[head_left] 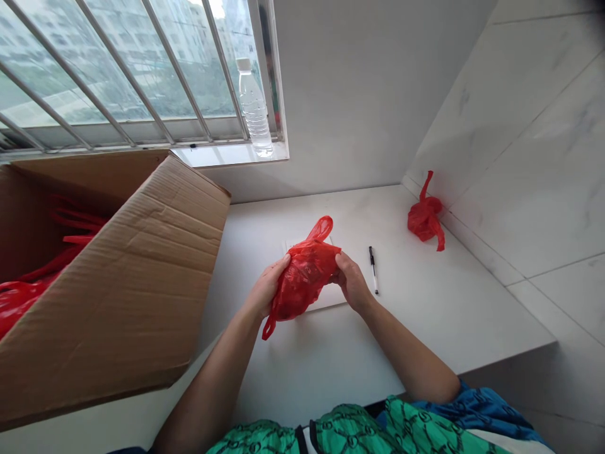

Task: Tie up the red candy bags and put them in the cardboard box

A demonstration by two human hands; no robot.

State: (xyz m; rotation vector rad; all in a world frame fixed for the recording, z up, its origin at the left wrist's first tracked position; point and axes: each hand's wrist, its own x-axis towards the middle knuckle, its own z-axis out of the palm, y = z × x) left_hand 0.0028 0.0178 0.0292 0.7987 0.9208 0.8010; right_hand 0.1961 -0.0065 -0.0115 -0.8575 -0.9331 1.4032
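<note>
A red plastic bag (305,280) is held up over the white table (454,302), its loop handles sticking out at the top and at the lower left. My left hand (267,285) grips its left side, and my right hand (350,280) pinches its right edge. What the bag contains is hidden. Beneath it lies a white notebook or paper (331,301), mostly covered by the bag. A black-capped pen (374,270) rests on the table just right of my right hand.
On the left stands a large open cardboard box (142,277) with red bags (28,296) inside. Another red bag (425,217) sits by the wall at the back right. A clear bottle (255,113) stands on the sill of the barred window.
</note>
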